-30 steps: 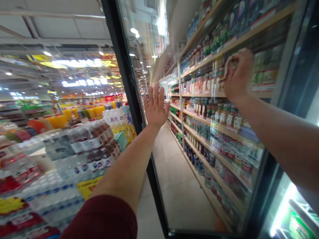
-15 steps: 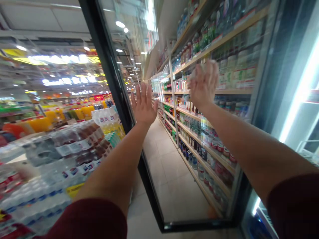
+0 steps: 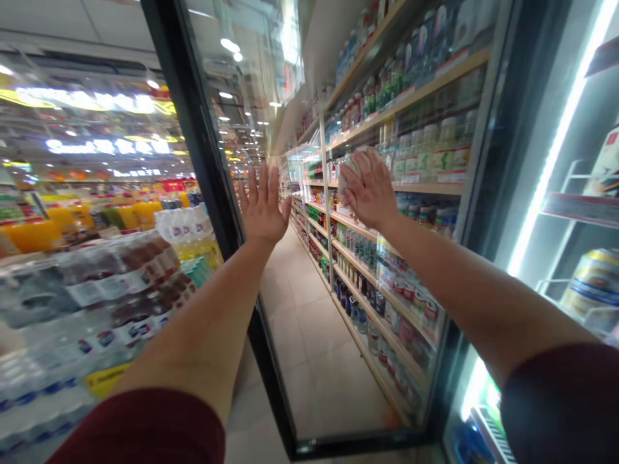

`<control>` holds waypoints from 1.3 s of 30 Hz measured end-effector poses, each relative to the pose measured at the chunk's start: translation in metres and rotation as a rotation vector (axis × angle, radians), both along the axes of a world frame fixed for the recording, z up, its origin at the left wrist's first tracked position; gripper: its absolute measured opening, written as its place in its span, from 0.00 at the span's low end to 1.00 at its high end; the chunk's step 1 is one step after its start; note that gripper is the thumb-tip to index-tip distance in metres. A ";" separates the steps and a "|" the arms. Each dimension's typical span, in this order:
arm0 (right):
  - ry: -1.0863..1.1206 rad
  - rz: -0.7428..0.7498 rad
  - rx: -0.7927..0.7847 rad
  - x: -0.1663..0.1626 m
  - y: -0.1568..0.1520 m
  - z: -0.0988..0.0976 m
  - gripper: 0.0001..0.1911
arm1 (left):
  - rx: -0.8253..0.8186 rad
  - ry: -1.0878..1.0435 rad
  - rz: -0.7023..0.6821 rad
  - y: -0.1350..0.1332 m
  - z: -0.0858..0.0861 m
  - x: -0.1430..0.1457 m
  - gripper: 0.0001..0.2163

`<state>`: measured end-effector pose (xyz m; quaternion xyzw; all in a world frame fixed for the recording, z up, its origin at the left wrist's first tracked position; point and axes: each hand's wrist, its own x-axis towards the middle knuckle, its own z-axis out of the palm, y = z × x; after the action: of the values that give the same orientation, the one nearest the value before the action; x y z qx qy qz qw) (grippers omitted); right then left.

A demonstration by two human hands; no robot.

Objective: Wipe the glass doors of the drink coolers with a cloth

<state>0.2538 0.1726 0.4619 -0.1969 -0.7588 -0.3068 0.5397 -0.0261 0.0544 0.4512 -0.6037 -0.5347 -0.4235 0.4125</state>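
Observation:
In front of me stands the open glass door (image 3: 300, 386) of a lit refrigerated case, with a black frame (image 3: 181, 109). My left hand (image 3: 264, 206) lies flat near the door's left edge, palm to the glass, fingers spread. Higher and to the right, my right hand (image 3: 372, 190) presses a pale bunched cloth (image 3: 349, 173) to the pane. Its fingers are bent over the cloth, which is partly hidden beneath them. Through the glass show shelves (image 3: 428, 84) of bottles and cans.
Inside the case at right are a light strip (image 3: 556, 148), wire racks and a yellow-and-white can pack (image 3: 592, 283). Stacked shrink-wrapped bottles (image 3: 109, 270) stand to the left, with a yellow sign (image 3: 107, 380). A tiled aisle floor (image 3: 251, 425) runs below the door.
My right hand has moved down and left across the glass with the cloth. My left hand stays on the door. The view has turned slightly right, showing more of the case.

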 end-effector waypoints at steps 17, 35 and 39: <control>0.313 -0.057 -0.088 0.039 0.006 0.032 0.30 | 0.029 0.002 0.033 -0.005 -0.003 0.005 0.33; 0.513 -0.035 -0.005 0.050 0.018 0.058 0.32 | 0.033 0.032 0.083 0.005 -0.008 -0.001 0.35; 0.487 -0.007 -0.013 0.029 0.012 0.043 0.31 | 0.016 0.017 0.090 0.002 -0.008 0.000 0.33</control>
<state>0.2824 0.1842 0.5052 -0.2711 -0.6077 -0.2474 0.7043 -0.0265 0.0567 0.4431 -0.5793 -0.5544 -0.4037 0.4406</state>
